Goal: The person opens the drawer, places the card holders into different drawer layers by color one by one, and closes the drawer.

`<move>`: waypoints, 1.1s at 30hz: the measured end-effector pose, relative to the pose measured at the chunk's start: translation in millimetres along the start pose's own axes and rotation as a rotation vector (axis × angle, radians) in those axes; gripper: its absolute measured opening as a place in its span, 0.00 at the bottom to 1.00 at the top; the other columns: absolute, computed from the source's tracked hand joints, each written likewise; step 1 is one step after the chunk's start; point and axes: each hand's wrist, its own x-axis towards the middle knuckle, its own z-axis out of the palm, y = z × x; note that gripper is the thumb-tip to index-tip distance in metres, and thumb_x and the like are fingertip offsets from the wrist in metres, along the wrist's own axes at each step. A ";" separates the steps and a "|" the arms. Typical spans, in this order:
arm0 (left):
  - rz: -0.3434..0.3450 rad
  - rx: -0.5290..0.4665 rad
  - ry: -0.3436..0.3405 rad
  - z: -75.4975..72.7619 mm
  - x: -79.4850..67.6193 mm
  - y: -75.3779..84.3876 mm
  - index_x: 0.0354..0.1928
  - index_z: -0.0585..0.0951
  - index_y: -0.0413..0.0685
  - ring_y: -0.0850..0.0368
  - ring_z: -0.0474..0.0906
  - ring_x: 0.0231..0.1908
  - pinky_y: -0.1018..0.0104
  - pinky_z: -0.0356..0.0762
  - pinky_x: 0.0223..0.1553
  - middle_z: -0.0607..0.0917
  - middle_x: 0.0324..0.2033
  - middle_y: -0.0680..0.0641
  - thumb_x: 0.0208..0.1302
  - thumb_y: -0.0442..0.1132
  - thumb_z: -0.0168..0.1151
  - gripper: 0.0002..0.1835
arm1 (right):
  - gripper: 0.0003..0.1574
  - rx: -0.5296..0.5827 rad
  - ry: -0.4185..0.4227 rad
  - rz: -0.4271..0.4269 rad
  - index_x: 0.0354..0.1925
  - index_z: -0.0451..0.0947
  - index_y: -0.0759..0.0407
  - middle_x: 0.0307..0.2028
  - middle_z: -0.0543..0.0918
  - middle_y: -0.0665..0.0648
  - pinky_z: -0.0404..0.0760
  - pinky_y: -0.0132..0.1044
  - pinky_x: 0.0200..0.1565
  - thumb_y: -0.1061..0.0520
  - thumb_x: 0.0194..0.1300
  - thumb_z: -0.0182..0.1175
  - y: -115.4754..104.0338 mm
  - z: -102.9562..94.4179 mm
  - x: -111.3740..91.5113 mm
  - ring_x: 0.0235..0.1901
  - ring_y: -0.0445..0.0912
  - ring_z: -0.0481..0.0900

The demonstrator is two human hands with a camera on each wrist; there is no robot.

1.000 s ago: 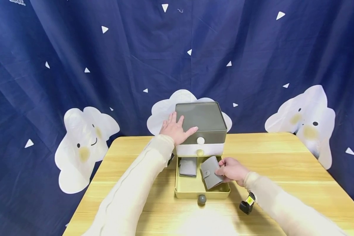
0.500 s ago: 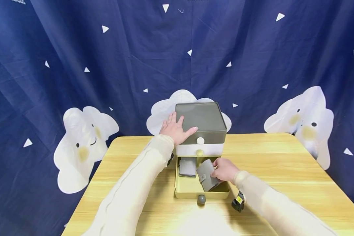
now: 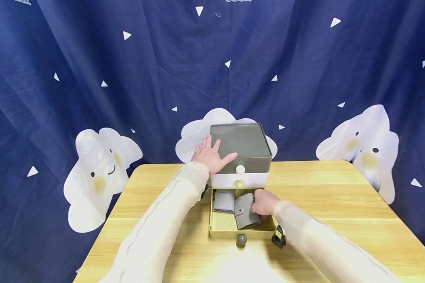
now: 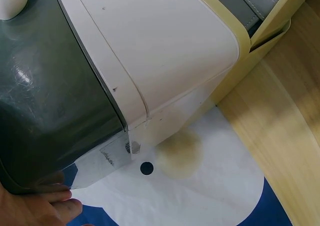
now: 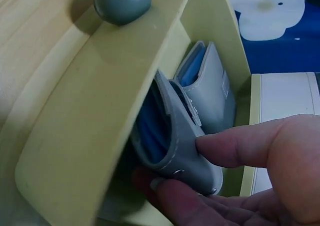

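My right hand point(image 3: 265, 203) pinches a grey wallet point(image 3: 245, 212) with a snap strap, thumb on one face and fingers at the other. The wallet is down inside the pulled-out yellow bottom drawer point(image 3: 219, 232), and blue shows between its covers in the right wrist view. Left of it in the same drawer lies a second, lighter grey wallet point(image 3: 224, 201), also seen beyond the first wallet point(image 5: 185, 131) from the right wrist. My left hand point(image 3: 209, 156) rests with fingers spread on the dark top of the small drawer chest point(image 3: 244, 139).
Above the yellow drawer, the white drawer point(image 3: 219, 180) and the dark top drawer are closed. A grey round knob point(image 3: 241, 239) sticks out at the front of the pulled-out drawer. Behind the wooden table point(image 3: 315, 196) hangs a blue curtain point(image 3: 156, 78) with white clouds.
My right hand has moved left and down with the grey wallet, bringing it deeper into the yellow drawer and close beside the other wallet. The left hand stays in place.
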 end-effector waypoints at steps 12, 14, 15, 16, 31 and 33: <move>0.002 0.003 0.008 0.1 -0.8 -0.1 0.75 0.55 0.52 0.46 0.35 0.74 0.46 0.41 0.70 0.42 0.75 0.40 0.47 0.87 0.22 0.61 | 0.05 -0.107 -0.011 0.027 0.20 0.72 0.61 0.19 0.77 0.57 0.77 0.36 0.14 0.66 0.45 0.60 1.4 6.4 10.7 0.10 0.44 0.77; 0.002 0.005 0.007 0.3 -0.7 -0.1 0.75 0.55 0.52 0.46 0.35 0.74 0.46 0.41 0.70 0.42 0.75 0.40 0.47 0.87 0.22 0.61 | 0.05 -0.113 -0.005 0.028 0.20 0.72 0.61 0.19 0.78 0.57 0.76 0.35 0.13 0.66 0.45 0.60 2.6 8.4 12.1 0.09 0.44 0.76; 0.001 0.006 0.007 0.4 -0.7 -0.1 0.75 0.55 0.52 0.46 0.34 0.74 0.46 0.41 0.70 0.42 0.75 0.40 0.47 0.87 0.22 0.61 | 0.05 -0.112 0.000 0.027 0.19 0.72 0.61 0.19 0.78 0.57 0.76 0.35 0.13 0.66 0.44 0.60 3.3 9.4 12.5 0.09 0.44 0.77; 0.000 0.006 0.007 0.5 -0.7 -0.2 0.75 0.55 0.52 0.46 0.34 0.74 0.46 0.41 0.70 0.42 0.75 0.40 0.47 0.87 0.22 0.61 | 0.05 -0.108 0.005 0.025 0.19 0.72 0.61 0.19 0.78 0.57 0.76 0.35 0.13 0.67 0.44 0.60 3.6 10.3 12.8 0.09 0.44 0.77; -0.001 0.005 0.005 -1.1 -1.7 0.8 0.75 0.55 0.52 0.47 0.34 0.74 0.46 0.41 0.70 0.43 0.75 0.40 0.48 0.87 0.22 0.61 | 0.10 -0.129 0.059 -0.029 0.23 0.73 0.62 0.22 0.78 0.56 0.78 0.37 0.25 0.63 0.42 0.67 -2.3 -0.1 6.5 0.20 0.46 0.77; 0.000 0.006 0.005 -2.0 -2.1 1.4 0.75 0.54 0.52 0.47 0.34 0.74 0.46 0.41 0.70 0.42 0.75 0.40 0.48 0.87 0.23 0.61 | 0.12 -0.122 0.063 -0.037 0.27 0.74 0.64 0.22 0.77 0.55 0.78 0.38 0.30 0.61 0.45 0.68 -5.3 -6.3 2.2 0.20 0.46 0.77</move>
